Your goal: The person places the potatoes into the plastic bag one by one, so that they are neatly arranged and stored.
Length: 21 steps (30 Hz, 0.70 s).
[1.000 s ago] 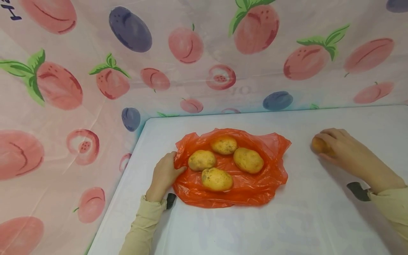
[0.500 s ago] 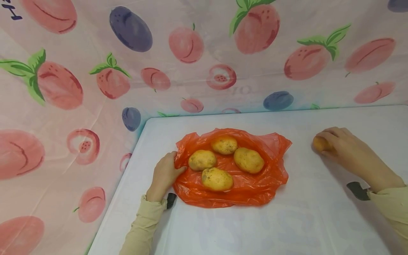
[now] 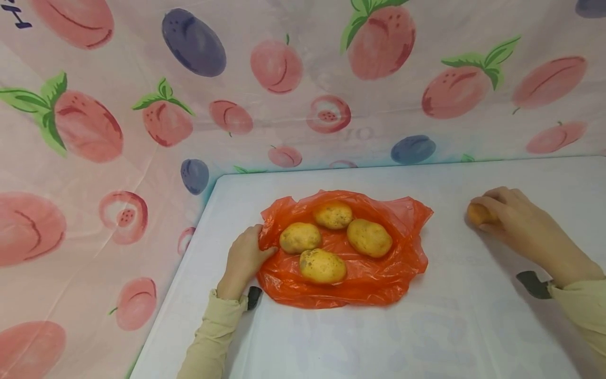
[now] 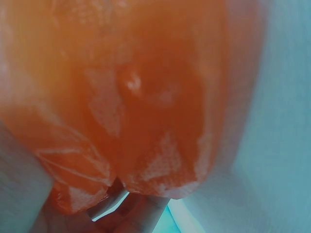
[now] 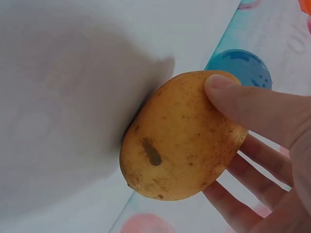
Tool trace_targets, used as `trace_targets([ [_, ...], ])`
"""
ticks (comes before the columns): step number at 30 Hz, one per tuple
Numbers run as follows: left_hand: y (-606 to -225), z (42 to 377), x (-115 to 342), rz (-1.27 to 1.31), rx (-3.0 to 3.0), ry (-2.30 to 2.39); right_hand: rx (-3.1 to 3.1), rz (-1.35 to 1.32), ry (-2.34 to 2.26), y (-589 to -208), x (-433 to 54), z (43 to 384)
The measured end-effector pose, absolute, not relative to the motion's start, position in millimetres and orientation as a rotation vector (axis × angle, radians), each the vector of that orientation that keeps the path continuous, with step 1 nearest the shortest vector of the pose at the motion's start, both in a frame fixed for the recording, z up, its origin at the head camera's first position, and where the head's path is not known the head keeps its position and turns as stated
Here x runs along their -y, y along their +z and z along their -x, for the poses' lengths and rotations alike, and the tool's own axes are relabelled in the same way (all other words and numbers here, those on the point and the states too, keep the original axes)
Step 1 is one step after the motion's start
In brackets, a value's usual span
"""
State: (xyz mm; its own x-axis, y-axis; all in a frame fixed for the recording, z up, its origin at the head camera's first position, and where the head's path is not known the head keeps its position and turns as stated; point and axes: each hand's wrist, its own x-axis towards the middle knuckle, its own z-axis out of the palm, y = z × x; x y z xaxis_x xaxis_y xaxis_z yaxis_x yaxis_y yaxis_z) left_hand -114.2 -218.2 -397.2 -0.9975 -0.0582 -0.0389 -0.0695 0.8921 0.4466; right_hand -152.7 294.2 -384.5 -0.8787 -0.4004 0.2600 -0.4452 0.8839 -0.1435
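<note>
My right hand (image 3: 513, 223) holds a potato (image 5: 182, 138) at the right side of the table. In the right wrist view the thumb presses on its upper end and the other fingers are behind it; a dark blemish marks its skin. With my left hand (image 3: 244, 258) I grip the left edge of a crumpled red plastic bag (image 3: 374, 287), thumb over the rim. Several yellow potatoes lie on the opened bag, among them a front one (image 3: 323, 266) and a right one (image 3: 369, 238). In the left wrist view the bag (image 4: 160, 121) covers most of the hand.
The white table (image 3: 379, 342) ends at the back against a pink fruit-printed sheet (image 3: 293, 31), which also runs down the left side. A dark strap piece (image 3: 534, 284) sits at my right wrist, another (image 3: 254, 298) at my left.
My right hand, with the potato in it, has shifted very slightly right, and its thumb has closed in nearer the fingers. The left hand, bag and potatoes on it stay put.
</note>
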Motion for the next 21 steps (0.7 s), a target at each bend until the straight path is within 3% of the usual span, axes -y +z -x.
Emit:
trace_targets([
  [21,-397.1,113.8,217.9,0.11,-3.026,0.729,2.673,-0.709,0.384,-362.6,-271.5,146.0],
])
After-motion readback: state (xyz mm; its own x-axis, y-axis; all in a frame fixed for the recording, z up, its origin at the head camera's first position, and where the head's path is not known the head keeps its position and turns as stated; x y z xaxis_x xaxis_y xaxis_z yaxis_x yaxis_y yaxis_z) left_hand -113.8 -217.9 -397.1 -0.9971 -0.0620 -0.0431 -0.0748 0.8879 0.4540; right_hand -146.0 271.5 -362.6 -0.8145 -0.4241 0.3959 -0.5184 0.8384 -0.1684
